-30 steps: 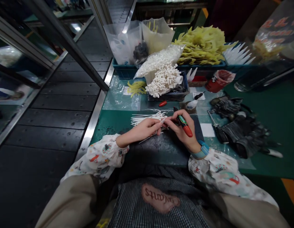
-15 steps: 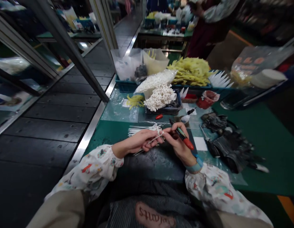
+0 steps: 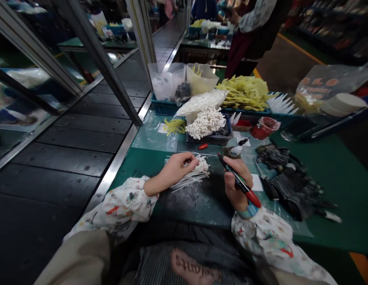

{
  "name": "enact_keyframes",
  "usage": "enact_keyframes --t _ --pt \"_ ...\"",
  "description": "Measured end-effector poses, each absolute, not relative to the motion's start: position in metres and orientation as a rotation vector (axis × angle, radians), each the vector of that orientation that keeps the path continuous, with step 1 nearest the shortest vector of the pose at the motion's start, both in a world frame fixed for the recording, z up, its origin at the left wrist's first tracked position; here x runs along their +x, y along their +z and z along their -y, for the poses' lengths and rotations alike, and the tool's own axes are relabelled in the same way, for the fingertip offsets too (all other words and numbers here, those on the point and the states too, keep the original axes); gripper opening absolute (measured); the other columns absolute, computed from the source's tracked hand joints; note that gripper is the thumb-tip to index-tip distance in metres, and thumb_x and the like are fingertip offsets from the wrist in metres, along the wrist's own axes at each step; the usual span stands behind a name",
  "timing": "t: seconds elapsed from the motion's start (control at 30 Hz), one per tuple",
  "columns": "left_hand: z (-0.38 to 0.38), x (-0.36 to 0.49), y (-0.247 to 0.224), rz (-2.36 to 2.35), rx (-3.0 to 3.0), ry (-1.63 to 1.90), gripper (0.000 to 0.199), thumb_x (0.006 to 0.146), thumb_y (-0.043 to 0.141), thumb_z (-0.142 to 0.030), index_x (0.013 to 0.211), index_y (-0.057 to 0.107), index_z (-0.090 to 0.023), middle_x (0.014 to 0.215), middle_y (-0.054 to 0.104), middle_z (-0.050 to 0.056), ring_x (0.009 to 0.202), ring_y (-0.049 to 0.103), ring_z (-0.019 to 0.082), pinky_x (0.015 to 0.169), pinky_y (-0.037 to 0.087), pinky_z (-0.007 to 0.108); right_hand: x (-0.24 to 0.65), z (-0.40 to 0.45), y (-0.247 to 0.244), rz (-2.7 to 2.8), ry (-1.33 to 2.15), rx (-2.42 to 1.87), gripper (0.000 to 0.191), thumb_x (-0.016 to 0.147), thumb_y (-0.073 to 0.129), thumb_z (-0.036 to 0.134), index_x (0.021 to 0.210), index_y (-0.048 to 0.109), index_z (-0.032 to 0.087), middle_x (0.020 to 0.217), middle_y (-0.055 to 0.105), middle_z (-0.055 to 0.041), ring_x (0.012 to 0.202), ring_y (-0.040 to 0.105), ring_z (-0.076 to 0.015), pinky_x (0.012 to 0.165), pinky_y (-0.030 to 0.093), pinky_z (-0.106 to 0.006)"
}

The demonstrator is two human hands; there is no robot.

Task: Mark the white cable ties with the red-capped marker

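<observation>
My marker (image 3: pixel 239 179), right of centre, looks like smooth plastic with a glossy red end, and the thin white sticks (image 3: pixel 189 181) at the centre look matt. My sleeves (image 3: pixel 112 209), low on both sides, are creased, matt cloth; the edging strip (image 3: pixel 111 171) at left is bright, smooth metal.

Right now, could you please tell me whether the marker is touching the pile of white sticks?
Apart: the head view shows a strip of dark work surface between the pile of white sticks and the marker in the right hand.
</observation>
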State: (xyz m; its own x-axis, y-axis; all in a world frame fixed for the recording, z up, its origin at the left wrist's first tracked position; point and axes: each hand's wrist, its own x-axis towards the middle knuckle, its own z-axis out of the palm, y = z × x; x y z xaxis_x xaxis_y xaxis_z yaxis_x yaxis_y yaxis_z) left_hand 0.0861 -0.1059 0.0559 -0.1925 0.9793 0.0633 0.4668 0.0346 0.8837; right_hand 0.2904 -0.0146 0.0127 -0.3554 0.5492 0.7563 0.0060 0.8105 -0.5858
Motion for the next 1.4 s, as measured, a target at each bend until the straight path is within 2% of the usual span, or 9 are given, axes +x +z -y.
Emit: enact_keyframes --t 0.1,0.27,0.57,0.73,0.87,0.97,1.1,1.3,1.4 --pt "0.105 0.087 0.053 -1.727 1.503 1.09 0.032 0.093 0.052 -0.039 0.074 0.06 -0.016 0.07 0.06 0.0 0.068 0.048 0.013 0.066 0.034 0.027 0.289 0.017 0.02 1.899 0.533 -0.36 0.021 0.098 0.065 0.028 0.119 0.067 0.027 0.092 0.073 -0.003 0.079 0.071 -0.019 0.069 0.059 -0.032" --pt "0.106 0.09 0.049 -1.716 1.547 1.079 0.031 0.094 0.052 -0.038 0.077 0.063 -0.016 0.073 0.063 0.001 0.068 0.051 0.013 0.065 0.034 0.027 0.286 0.021 0.027 1.996 0.556 -0.282 0.017 0.093 0.067 0.018 0.109 0.064 0.025 0.082 0.07 0.0004 0.07 0.068 -0.0152 0.065 0.057 -0.027" --pt "0.106 0.089 0.044 -1.712 1.595 1.067 0.03 0.097 0.053 -0.035 0.079 0.065 -0.015 0.074 0.066 0.001 0.069 0.054 0.014 0.065 0.037 0.027 0.285 0.02 0.025 2.057 0.515 -0.304 0.005 0.093 0.063 0.018 0.096 0.063 0.023 0.074 0.066 0.0019 0.063 0.065 -0.0138 0.059 0.054 -0.027" --pt "0.105 0.087 0.041 -1.867 1.71 0.907 0.031 0.105 0.048 -0.032 0.093 0.07 -0.015 0.09 0.072 0.006 0.084 0.063 0.019 0.078 0.046 0.03 0.289 0.013 0.019 1.979 0.499 -0.489 0.013 0.098 0.062 0.031 0.111 0.066 0.026 0.092 0.072 -0.0039 0.082 0.071 -0.0209 0.074 0.06 -0.036" --pt "0.102 0.089 0.033 -2.043 1.918 0.602 0.039 0.109 0.039 -0.03 0.104 0.072 -0.011 0.101 0.07 0.013 0.094 0.065 0.024 0.089 0.051 0.036 0.286 -0.003 0.017 2.058 0.424 -0.592 0.021 0.1 0.063 0.031 0.12 0.065 0.026 0.105 0.071 -0.0073 0.099 0.069 -0.0248 0.088 0.06 -0.042" --pt "0.101 0.091 0.028 -2.077 2.023 0.4 0.043 0.11 0.034 -0.028 0.119 0.07 -0.007 0.108 0.068 0.016 0.101 0.064 0.027 0.095 0.052 0.041 0.289 -0.016 0.008 2.216 0.405 -0.631 0.025 0.101 0.061 0.03 0.125 0.066 0.026 0.11 0.066 -0.0088 0.101 0.067 -0.0244 0.087 0.059 -0.039" --pt "0.102 0.09 0.026 -2.077 2.112 0.224 0.043 0.108 0.038 -0.022 0.141 0.059 -0.005 0.118 0.067 0.018 0.107 0.063 0.03 0.098 0.052 0.043 0.3 -0.029 -0.012 2.488 0.164 -0.657 0.034 0.101 0.052 0.016 0.132 0.065 0.022 0.112 0.066 -0.012 0.099 0.065 -0.0271 0.082 0.056 -0.039" --pt "0.102 0.086 0.03 -2.168 2.1 0.097 0.044 0.106 0.035 -0.02 0.142 0.059 -0.007 0.124 0.066 0.018 0.111 0.062 0.03 0.098 0.051 0.041 0.306 -0.033 -0.022 2.67 -0.003 -0.738 0.037 0.1 0.048 0.009 0.127 0.068 0.024 0.117 0.069 -0.0104 0.104 0.064 -0.026 0.088 0.052 -0.038" --pt "0.101 0.083 0.034 -2.204 2.098 0.087 0.046 0.108 0.037 -0.031 0.142 0.059 -0.011 0.126 0.066 0.017 0.114 0.062 0.032 0.096 0.051 0.042 0.313 -0.03 -0.015 2.693 0.007 -0.771 0.037 0.101 0.046 0.011 0.129 0.067 0.023 0.12 0.069 -0.0107 0.106 0.064 -0.0258 0.088 0.052 -0.038"
